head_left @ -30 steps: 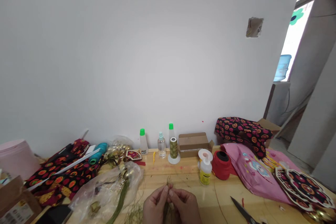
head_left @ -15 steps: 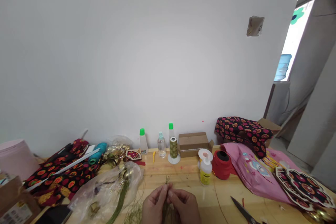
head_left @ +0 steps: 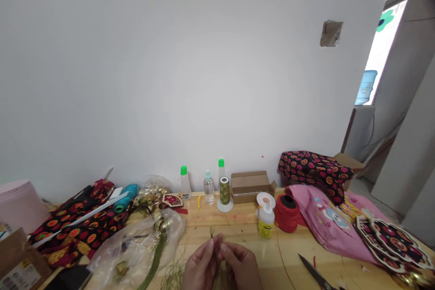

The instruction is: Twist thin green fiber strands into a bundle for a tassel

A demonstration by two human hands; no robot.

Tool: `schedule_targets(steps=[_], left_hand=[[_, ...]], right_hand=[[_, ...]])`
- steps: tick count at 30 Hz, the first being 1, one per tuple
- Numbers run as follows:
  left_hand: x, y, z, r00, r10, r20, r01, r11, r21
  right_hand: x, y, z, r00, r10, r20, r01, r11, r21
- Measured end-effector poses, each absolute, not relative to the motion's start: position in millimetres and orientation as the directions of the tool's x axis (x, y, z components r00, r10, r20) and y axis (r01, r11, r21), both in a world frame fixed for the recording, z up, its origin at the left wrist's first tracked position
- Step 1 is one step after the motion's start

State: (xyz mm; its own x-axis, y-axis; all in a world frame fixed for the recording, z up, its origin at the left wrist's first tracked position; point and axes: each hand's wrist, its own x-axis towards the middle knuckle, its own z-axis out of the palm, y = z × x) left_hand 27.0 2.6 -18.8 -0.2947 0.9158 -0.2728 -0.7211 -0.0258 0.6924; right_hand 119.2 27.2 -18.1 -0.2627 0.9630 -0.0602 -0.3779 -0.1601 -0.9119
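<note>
My left hand [head_left: 200, 263] pinches a thin bundle of olive-green threads [head_left: 211, 232], whose short ends stick up above the fingertips. Close beside it, my right hand [head_left: 240, 264] has thumb and fingers pressed together at the same bundle; what sits between them is hidden. More of the green thread hangs down between the palms. Left of the hands lie loose green thread scraps [head_left: 172, 275] and a long green tassel [head_left: 157, 256] on a clear plastic bag [head_left: 136, 244].
Scissors [head_left: 316, 272] lie at right. Behind stand a glue bottle [head_left: 266, 224], a red thread cone [head_left: 287, 214], an olive thread spool [head_left: 224, 191], a cardboard box [head_left: 250, 188] and a small clear bottle [head_left: 209, 188]. Patterned fabric [head_left: 84, 231] and a teal spool [head_left: 125, 198] are at left.
The green thread tips have shifted slightly left and lower with my left hand. My right hand's fingertips have drawn a little to the right, widening the gap between the hands.
</note>
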Motion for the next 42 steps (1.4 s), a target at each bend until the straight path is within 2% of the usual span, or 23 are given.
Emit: schedule_targets(steps=[5, 10, 14, 20, 24, 29, 35, 42], left_hand=[[31, 1, -19, -0.134, 0.974, -0.184, -0.692, 0.041, 0.721], [30, 0, -18, -0.193, 0.957, -0.216, -0.668, 0.034, 0.743], [29, -1, -17, -0.219, 0.956, -0.196, -0.624, 0.017, 0.781], [29, -3, -14, -0.168, 0.981, -0.092, -0.600, -0.028, 0.799], [28, -4, -13, -0.175, 0.979, -0.108, -0.636, -0.028, 0.771], [26, -5, -13, -0.164, 0.971, -0.172, -0.693, 0.011, 0.721], [27, -9, -12, -0.069, 0.975, -0.209, -0.682, 0.106, 0.723], [26, -11, -12, -0.018, 0.978, -0.210, -0.587, 0.160, 0.794]], right_hand=[[120, 27, -17, -0.281, 0.950, -0.140, -0.385, -0.245, -0.890], [120, 25, -20, -0.288, 0.948, -0.138, -0.398, -0.250, -0.883], [121, 26, -21, -0.298, 0.954, -0.033, -0.323, -0.133, -0.937], [125, 29, -18, -0.211, 0.968, 0.138, -0.159, 0.105, -0.982], [132, 30, -11, -0.268, 0.950, 0.162, -0.145, 0.127, -0.981], [144, 40, -6, -0.235, 0.948, 0.214, -0.129, 0.187, -0.974], [149, 42, 3, -0.504, 0.817, 0.281, -0.235, 0.184, -0.954], [157, 48, 11, -0.683, 0.717, 0.140, -0.213, -0.013, -0.977]])
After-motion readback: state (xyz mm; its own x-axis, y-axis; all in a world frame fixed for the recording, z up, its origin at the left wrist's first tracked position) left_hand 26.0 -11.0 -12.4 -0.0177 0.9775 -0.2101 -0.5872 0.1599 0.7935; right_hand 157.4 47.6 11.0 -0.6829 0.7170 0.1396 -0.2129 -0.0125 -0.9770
